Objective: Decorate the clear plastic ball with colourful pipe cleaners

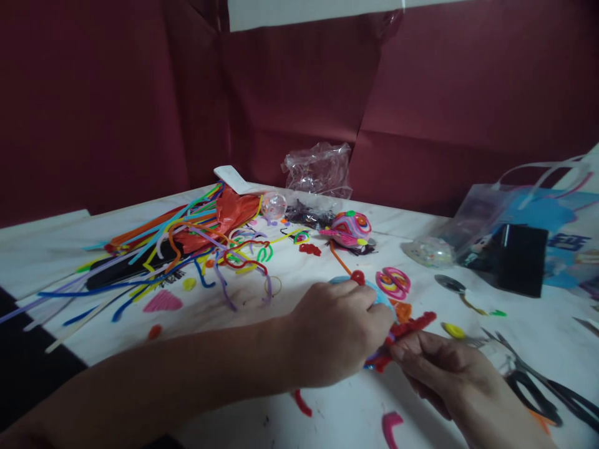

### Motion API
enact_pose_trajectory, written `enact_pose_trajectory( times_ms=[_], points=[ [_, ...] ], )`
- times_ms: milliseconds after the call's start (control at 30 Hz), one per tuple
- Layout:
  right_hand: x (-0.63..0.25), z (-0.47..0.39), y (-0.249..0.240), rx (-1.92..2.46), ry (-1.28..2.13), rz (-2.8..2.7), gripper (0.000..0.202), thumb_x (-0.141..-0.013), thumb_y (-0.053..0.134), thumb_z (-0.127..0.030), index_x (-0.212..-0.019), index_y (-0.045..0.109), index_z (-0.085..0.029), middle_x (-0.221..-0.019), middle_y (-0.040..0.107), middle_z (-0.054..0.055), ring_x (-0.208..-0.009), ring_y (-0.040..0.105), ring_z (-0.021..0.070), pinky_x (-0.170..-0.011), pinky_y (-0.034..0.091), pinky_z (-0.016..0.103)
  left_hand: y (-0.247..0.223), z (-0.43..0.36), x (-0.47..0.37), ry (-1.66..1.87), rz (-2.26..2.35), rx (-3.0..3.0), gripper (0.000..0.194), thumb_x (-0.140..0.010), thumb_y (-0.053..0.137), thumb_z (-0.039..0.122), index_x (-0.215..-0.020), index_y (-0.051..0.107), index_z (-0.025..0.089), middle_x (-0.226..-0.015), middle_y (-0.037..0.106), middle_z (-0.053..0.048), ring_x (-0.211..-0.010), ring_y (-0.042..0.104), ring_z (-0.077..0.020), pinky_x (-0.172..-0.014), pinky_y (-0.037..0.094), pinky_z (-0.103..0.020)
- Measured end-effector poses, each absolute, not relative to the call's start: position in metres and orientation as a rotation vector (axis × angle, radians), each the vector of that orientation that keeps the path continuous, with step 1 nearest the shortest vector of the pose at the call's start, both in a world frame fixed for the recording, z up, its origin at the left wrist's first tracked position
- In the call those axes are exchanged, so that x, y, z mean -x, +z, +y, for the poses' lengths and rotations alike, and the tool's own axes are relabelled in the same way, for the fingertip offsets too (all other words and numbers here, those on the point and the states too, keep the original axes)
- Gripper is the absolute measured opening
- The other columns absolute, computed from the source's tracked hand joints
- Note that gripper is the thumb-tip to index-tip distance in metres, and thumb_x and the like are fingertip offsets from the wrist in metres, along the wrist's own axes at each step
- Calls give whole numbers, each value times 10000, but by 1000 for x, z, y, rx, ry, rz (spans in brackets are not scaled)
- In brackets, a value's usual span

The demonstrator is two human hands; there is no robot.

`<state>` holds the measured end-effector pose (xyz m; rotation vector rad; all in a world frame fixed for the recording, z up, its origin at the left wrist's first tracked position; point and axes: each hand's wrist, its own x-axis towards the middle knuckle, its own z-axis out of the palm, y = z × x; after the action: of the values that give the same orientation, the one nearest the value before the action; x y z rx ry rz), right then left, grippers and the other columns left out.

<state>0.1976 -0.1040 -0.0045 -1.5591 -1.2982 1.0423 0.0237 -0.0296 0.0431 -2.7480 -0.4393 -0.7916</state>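
Note:
My left hand [344, 330] is closed over a piece made of coloured pipe cleaners, its back to the camera and its fingertips hidden. A light blue curved part [384, 293] and a small red ball [358, 277] show beyond its knuckles. At the lower right of that piece, my right hand [440, 365] pinches the red pipe cleaner part [414, 325] between thumb and forefinger. The two hands almost touch. A pink and yellow coiled oval [393, 284] lies just behind them, with an orange piece [402, 310] beside it.
Loose pipe cleaners [187, 249] spread over the left of the white table. Scissors [533, 374] lie right of my right hand. Farther back are a colourful rounded figure [350, 229], a clear plastic bag [318, 171], a black box [521, 260] and a blue bag [568, 231].

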Motion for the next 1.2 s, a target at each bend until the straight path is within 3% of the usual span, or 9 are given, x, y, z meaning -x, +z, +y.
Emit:
enact_pose_trajectory(
  times_ms=[100, 433, 733, 967, 1200],
  points=[
    [-196, -102, -2, 1567, 1038, -1303, 653, -610, 632, -800, -581, 571, -151, -453, 318, -33, -411, 188, 84, -358, 113, 200, 41, -32, -20, -806, -433, 2738, 147, -832, 416, 142, -707, 483, 180, -682, 542, -14, -623, 502, -160, -491, 353, -291],
    [-196, -103, -4, 1554, 941, -1298, 420, -642, 717, -527, -537, 532, -165, -490, 377, -24, -447, 289, 101, -398, 219, 197, 36, -32, -16, -793, -431, 2714, 121, -786, 438, 109, -698, 471, 184, -667, 542, -11, -607, 501, -156, -509, 369, -292],
    [-195, -101, 0, 1583, 898, -1246, 381, -623, 693, -532, -613, 602, -162, -470, 365, -27, -402, 232, 89, -344, 146, 192, 37, -30, -18, -737, -560, 2733, 75, -779, 456, 118, -759, 481, 187, -684, 548, -8, -634, 535, -164, -499, 374, -286],
    [-193, -105, 1, 1556, 882, -1254, 413, -619, 670, -560, -555, 577, -162, -444, 315, -39, -401, 190, 79, -343, 114, 184, 36, -32, -20, -764, -570, 2723, 80, -810, 455, 161, -743, 488, 188, -687, 558, -9, -626, 536, -168, -496, 371, -295],
    [-198, -104, 0, 1513, 828, -1269, 302, -643, 697, -450, -637, 610, -161, -551, 475, 5, -448, 336, 107, -376, 258, 185, 35, -32, -22, -801, -581, 2711, 99, -831, 434, 181, -747, 486, 188, -671, 566, -2, -602, 548, -173, -494, 375, -304]
  ],
)
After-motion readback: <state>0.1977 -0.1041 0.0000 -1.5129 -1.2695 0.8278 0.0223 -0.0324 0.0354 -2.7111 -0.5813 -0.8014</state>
